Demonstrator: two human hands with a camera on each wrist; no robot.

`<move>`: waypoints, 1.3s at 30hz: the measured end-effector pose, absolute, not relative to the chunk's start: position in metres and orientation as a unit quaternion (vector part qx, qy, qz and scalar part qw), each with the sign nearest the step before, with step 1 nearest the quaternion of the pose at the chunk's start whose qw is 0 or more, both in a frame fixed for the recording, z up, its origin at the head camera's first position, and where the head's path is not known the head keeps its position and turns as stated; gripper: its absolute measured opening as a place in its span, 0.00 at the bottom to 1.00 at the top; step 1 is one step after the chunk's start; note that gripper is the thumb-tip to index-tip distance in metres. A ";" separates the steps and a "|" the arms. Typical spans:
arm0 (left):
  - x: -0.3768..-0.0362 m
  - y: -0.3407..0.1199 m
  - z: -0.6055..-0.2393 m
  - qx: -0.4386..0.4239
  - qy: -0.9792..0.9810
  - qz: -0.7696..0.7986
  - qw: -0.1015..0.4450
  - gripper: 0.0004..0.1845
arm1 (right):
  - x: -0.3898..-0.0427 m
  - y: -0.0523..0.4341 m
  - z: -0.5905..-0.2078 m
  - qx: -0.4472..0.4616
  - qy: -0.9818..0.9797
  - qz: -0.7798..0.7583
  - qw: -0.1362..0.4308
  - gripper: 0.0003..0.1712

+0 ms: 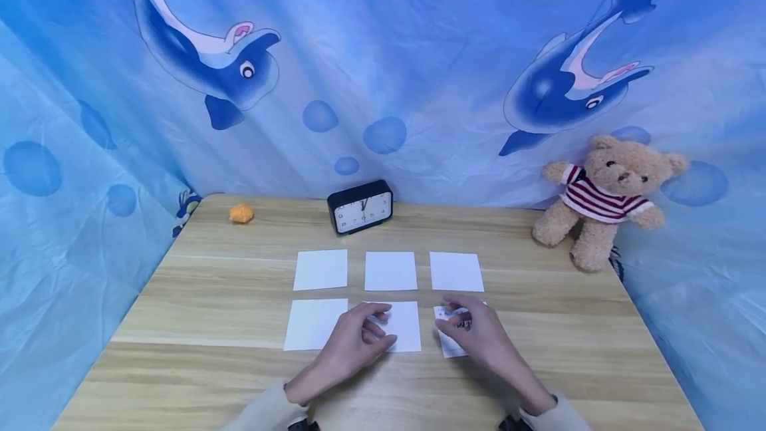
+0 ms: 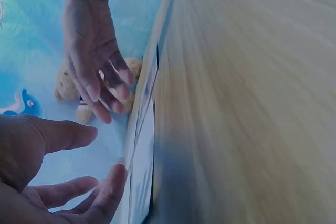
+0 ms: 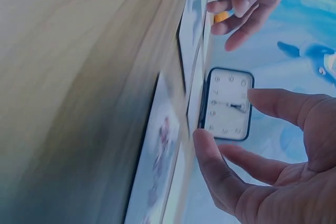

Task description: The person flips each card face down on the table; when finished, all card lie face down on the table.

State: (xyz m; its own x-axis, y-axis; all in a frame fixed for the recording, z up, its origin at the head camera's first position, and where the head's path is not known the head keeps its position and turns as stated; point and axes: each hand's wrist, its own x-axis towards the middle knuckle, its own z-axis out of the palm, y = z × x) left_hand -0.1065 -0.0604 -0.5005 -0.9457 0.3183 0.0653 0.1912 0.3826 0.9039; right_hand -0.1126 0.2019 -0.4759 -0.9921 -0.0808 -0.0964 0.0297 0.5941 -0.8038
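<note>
Six cards lie in two rows of three on the wooden table (image 1: 209,298). The far row (image 1: 390,271) and the near-left card (image 1: 315,324) show blank white. My left hand (image 1: 374,324) hovers with relaxed fingers over the near-middle card (image 1: 407,331), one fingertip at its edge (image 2: 144,171). My right hand (image 1: 455,321) rests with spread fingers on the near-right card (image 1: 450,346), which shows a printed face (image 3: 160,156). Neither hand grips anything. The wrist views show my left hand (image 2: 63,182) and my right hand (image 3: 252,156) with straight fingers.
A black clock (image 1: 360,207) stands at the table's back middle. A small orange object (image 1: 241,213) lies at the back left, and a teddy bear (image 1: 601,198) sits at the back right. Blue dolphin cloth (image 1: 419,52) hangs behind and at both sides.
</note>
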 end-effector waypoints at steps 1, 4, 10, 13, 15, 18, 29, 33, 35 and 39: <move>-0.107 -0.058 -0.500 0.155 0.825 0.540 0.067 0.28 | -0.113 0.205 -0.476 -0.013 0.892 -0.447 0.061 0.30; -0.107 -0.050 -0.498 0.158 0.802 0.567 0.102 0.28 | -0.112 0.215 -0.478 -0.002 0.895 -0.442 0.062 0.30; -0.109 -0.033 -0.495 0.157 0.772 0.597 0.152 0.29 | -0.110 0.233 -0.481 0.010 0.895 -0.442 0.053 0.29; -0.110 -0.025 -0.496 0.160 0.767 0.599 0.166 0.30 | -0.108 0.241 -0.483 0.015 0.896 -0.442 0.048 0.29; -0.111 -0.019 -0.496 0.160 0.766 0.597 0.174 0.31 | -0.106 0.246 -0.484 0.021 0.897 -0.438 0.045 0.30; -0.112 -0.012 -0.497 0.154 0.768 0.595 0.182 0.31 | -0.104 0.255 -0.486 0.025 0.901 -0.430 0.039 0.30; -0.105 0.011 -0.494 0.131 0.772 0.588 0.204 0.36 | -0.096 0.276 -0.488 0.046 0.902 -0.427 0.039 0.31; -0.104 0.016 -0.492 0.133 0.777 0.580 0.205 0.37 | -0.094 0.281 -0.488 0.051 0.905 -0.419 0.048 0.33; -0.103 0.018 -0.492 0.131 0.777 0.579 0.208 0.39 | -0.093 0.282 -0.488 0.055 0.906 -0.418 0.052 0.34; -0.102 0.021 -0.491 0.125 0.776 0.581 0.213 0.40 | -0.092 0.282 -0.488 0.063 0.899 -0.428 0.063 0.35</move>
State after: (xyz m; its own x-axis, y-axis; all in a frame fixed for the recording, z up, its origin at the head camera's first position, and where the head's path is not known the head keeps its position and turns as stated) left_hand -0.1015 0.0208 -0.4909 -0.8778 0.4413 -0.1863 -0.0545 0.2945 0.9541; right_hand -0.0923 0.2817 -0.4881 -0.9841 0.0586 -0.1677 0.1671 0.6256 -0.7621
